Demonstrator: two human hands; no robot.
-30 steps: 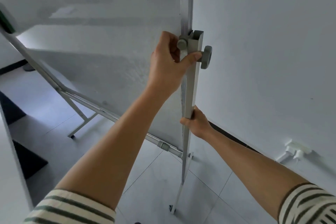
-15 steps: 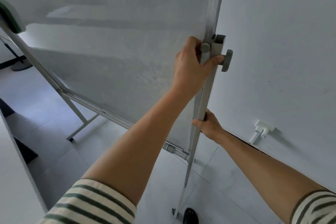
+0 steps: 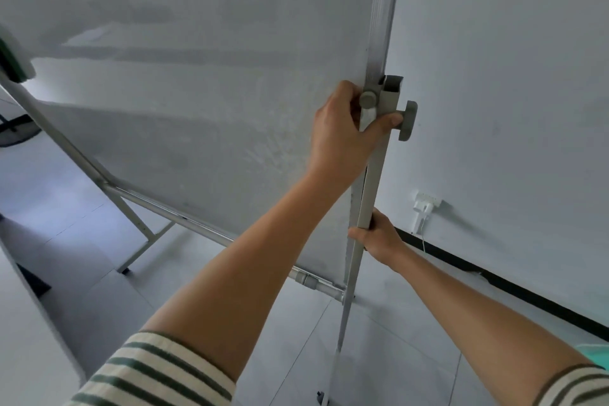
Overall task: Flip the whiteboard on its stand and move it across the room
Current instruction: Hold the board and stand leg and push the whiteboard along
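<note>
Grey metal post (image 3: 372, 194) of the stand leans by the wall (image 3: 510, 76); our left hand (image 3: 342, 135) grips post and whiteboard (image 3: 197, 92) edge under the knob (image 3: 408, 120), our right hand (image 3: 379, 236) clasps the post lower.

We reach both bare arms forward, striped sleeves pushed up. Our left hand (image 3: 342, 135) is raised, fingers curled, thumb pressing outward. Our right hand (image 3: 379, 237) sits lower, clenched, wrist bent slightly.
</note>
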